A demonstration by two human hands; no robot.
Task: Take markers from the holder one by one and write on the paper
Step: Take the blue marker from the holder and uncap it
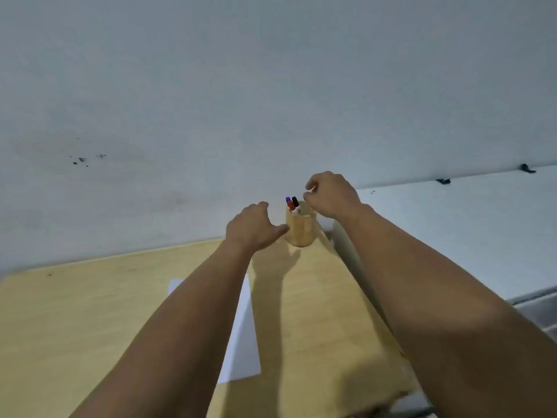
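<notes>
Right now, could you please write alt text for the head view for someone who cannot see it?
Two bare hands reach for a wooden holder of markers at the far edge of a desk: left hand beside it, right hand just above. Paper lies nearer, partly under the left forearm.

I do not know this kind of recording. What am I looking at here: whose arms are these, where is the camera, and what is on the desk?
There is one picture, from a camera worn on a person's head, looking forward and down. The two bare arms are that person's. The left hand touches the side of a wooden holder with its thumb. The right hand hovers above the markers standing in it, holding nothing. A white paper lies on the wooden desk, partly hidden under the left arm.
</notes>
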